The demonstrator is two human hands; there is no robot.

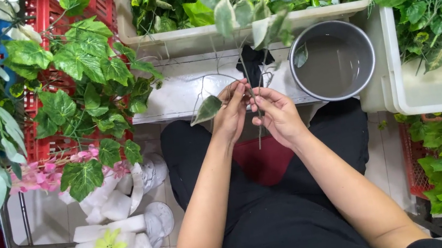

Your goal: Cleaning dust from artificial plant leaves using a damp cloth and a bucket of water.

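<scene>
Both hands meet above lap. Left hand (229, 113) and right hand (276, 113) pinch thin dark stem of pale-green artificial leaf sprig (238, 10), held upright before round grey metal basin (332, 60).

Just beyond the fingers (240, 94) the white counter (169, 100) has a bare strip, open on their left side. On their right side the grey round bowl (333, 60) stands close and blocks the way. Above the fingers pale leaves (232, 11) hang down from the long white tray (205, 32), so room upward is small. Farther left, the red crate (45, 22) with green leaves (82, 63) closes the passage. Below the fingers, toward the lap, the space is free.
</scene>
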